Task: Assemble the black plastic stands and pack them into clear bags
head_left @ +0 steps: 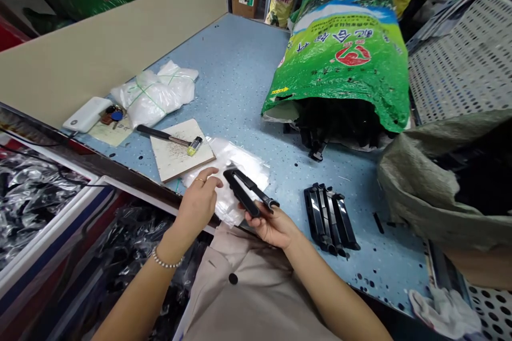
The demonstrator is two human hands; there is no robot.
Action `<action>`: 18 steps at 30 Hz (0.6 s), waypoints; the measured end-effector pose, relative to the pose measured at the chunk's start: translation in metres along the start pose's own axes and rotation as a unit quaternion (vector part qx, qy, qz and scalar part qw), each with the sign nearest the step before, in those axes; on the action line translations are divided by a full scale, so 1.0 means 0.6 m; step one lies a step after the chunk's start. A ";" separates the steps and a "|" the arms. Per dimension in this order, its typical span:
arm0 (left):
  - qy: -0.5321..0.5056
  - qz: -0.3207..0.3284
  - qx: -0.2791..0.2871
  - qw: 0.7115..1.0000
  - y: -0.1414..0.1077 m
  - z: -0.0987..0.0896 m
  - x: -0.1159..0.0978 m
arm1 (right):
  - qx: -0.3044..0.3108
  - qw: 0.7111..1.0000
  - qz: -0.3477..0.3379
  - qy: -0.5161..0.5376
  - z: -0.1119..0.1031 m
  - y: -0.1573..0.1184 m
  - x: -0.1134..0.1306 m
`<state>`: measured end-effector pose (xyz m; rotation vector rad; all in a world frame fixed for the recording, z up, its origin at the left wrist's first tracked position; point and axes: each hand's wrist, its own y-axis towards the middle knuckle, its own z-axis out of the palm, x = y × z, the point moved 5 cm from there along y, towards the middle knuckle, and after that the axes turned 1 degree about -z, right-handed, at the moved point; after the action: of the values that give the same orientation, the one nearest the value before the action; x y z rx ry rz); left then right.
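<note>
My right hand holds a black V-shaped plastic piece, made of two long narrow arms that meet at the far end. Thumb and fingers close around its near end. To its left, my left hand hovers beside a stack of clear plastic bags, fingers loosely bent and apart, with nothing visible in them. Several similar black pieces lie side by side on the blue table to the right. More black parts spill from the mouth of a green printed sack.
A hammer rests across a pale square board. Behind it are tied plastic bundles, a white device and keys. An open woven sack and a white glove lie right. A low partition edges the left.
</note>
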<state>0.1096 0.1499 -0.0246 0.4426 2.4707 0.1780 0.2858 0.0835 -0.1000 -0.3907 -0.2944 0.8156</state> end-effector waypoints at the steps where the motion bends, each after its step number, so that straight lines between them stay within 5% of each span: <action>1: 0.039 0.007 -0.004 0.999 -0.005 0.002 -0.002 | 0.006 1.000 -0.002 0.013 0.005 0.003 0.002; 5: 0.054 0.038 -0.009 0.998 -0.021 0.013 -0.028 | 0.018 0.999 0.027 -0.009 0.027 0.013 -0.003; 9: -0.058 0.130 0.093 0.986 -0.052 0.031 -0.094 | -0.058 0.978 -0.105 -0.171 0.027 0.019 0.007; 11: -0.102 0.147 0.149 0.973 -0.067 0.031 -0.120 | -0.113 0.932 -0.202 -0.279 0.031 0.009 0.015; 14: -0.125 0.118 0.194 0.966 -0.080 0.004 -0.130 | -0.136 0.818 -0.281 -0.483 0.063 -0.022 0.009; 15: -0.122 0.100 0.209 0.965 -0.085 -0.011 -0.124 | -0.108 0.792 -0.273 -0.535 0.077 -0.033 0.002; 18: -0.082 0.013 0.287 0.954 -0.121 -0.054 -0.067 | -0.014 0.776 -0.181 -0.604 0.100 -0.073 -0.010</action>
<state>0.1009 0.0672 0.0072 0.6976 2.3215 -0.5620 0.2862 0.0655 -0.0275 0.2357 -1.5465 0.5744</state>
